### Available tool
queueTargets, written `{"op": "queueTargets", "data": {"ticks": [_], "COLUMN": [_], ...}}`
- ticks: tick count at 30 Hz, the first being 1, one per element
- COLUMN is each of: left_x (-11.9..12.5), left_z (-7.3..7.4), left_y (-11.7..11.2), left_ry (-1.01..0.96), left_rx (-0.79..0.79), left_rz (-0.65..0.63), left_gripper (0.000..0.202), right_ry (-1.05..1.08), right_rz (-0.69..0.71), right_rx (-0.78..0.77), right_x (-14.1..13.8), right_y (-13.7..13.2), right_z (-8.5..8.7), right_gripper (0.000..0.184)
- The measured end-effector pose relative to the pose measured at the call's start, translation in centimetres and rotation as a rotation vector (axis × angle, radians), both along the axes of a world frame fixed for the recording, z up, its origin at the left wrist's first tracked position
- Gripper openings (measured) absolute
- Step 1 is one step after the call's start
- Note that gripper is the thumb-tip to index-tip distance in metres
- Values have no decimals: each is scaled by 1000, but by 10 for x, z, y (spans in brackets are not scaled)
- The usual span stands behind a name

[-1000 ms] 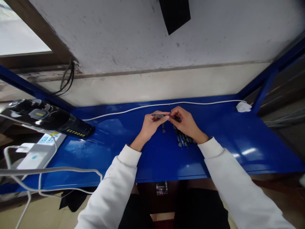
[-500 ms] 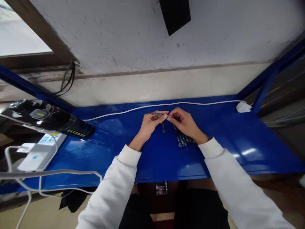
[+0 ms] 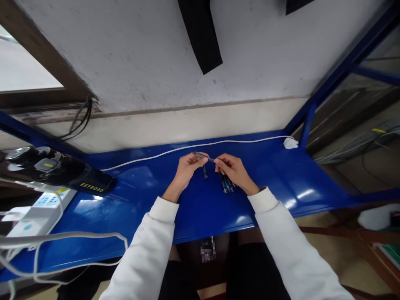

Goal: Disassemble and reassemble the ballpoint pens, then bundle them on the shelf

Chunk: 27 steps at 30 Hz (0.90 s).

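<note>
Over the middle of the blue metal table [image 3: 281,183], my left hand [image 3: 184,171] pinches the barrel of a slim dark pen [image 3: 200,156], held level. My right hand [image 3: 231,170] pinches a thin part at the pen's right end; whether it is a refill or the tip I cannot make out. Under my right hand lie several dark pens [image 3: 226,186] side by side on the table. A small dark pen part [image 3: 205,171] rests on the table between my hands.
A white cable [image 3: 156,153] runs along the table's back edge to a white plug [image 3: 290,143]. At the left lie a black handheld device [image 3: 56,168] and a white power strip [image 3: 34,212] with looping cords. A blue frame post [image 3: 308,125] rises at the right.
The view has swung right and slightly up. My hands have drawn a little apart, and the thin part now shows between the pen's end and my right fingers.
</note>
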<state>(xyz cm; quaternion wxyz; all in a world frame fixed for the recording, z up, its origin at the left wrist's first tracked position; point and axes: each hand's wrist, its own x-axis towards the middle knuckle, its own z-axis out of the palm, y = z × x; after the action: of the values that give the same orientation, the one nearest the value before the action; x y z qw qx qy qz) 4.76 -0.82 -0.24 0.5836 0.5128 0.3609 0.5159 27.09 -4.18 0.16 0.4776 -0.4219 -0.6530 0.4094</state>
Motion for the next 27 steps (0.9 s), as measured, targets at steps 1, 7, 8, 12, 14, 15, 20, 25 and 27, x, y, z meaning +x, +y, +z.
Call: {"op": "queueTargets", "data": {"ticks": [1, 7, 8, 12, 14, 15, 20, 25, 27], "left_x": [0, 5, 5, 5, 5, 5, 7, 9, 9], "left_z": [0, 4, 5, 7, 6, 5, 3, 2, 2], "left_y": [-1, -15, -17, -19, -17, -16, -14, -14, -14], "left_ry": [12, 61, 62, 55, 47, 43, 47, 25, 21], "left_rx": [-2, -4, -4, 7, 10, 9, -6, -4, -5], "left_rz": [-22, -55, -50, -39, -49, -52, -33, -55, -56], "left_gripper": [34, 36, 35, 35, 35, 35, 36, 36, 36], "right_ry": [1, 51, 43, 35, 53, 57, 19, 10, 26], "right_rz": [-1, -3, 0, 40, 70, 78, 38, 80, 57], "right_rx": [-11, -109, -115, -125, -159, -174, -133, -153, -166], "right_x": [1, 6, 6, 6, 7, 6, 7, 7, 6], "right_y": [-2, -5, -5, -4, -4, -3, -2, -1, -1], "right_z": [0, 3, 3, 1, -1, -2, -2, -3, -3], "right_gripper": [44, 46, 46, 49, 52, 53, 43, 51, 48]}}
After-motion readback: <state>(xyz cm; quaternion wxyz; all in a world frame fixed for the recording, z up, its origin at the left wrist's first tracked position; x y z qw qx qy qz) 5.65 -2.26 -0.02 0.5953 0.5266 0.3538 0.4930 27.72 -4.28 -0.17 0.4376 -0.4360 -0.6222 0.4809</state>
